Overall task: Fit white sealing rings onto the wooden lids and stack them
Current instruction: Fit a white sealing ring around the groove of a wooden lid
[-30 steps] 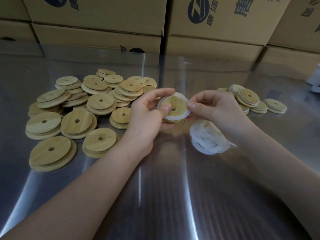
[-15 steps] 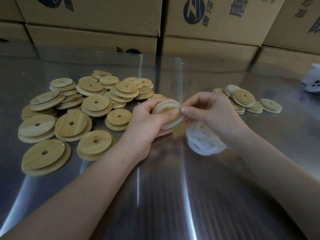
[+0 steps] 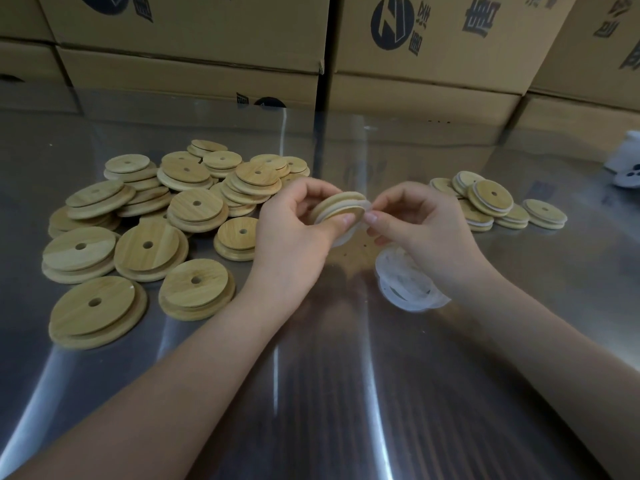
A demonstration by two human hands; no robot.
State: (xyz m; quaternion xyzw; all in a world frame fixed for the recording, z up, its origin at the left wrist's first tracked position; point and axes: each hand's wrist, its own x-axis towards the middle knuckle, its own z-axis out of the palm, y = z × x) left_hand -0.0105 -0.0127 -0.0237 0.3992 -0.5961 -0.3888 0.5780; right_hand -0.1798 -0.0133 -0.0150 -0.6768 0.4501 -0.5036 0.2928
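Note:
My left hand [image 3: 294,233] grips a round wooden lid [image 3: 341,206], held nearly edge-on above the steel table. A white sealing ring [image 3: 360,207] sits partly around the lid's rim. My right hand [image 3: 426,230] pinches that ring at the lid's right edge. Under my right hand lies a loose pile of white rings [image 3: 405,285]. A heap of bare wooden lids [image 3: 166,223] covers the table to the left. A small group of lids with white rings [image 3: 491,206] lies at the right.
The steel table [image 3: 329,375] is shiny and reflective. Cardboard boxes [image 3: 433,46] form a wall along its far edge. A white object [image 3: 627,161] sits at the far right edge of the view.
The lid has tipped from facing me to nearly edge-on. Both hands have kept hold of it, working the ring around the rim.

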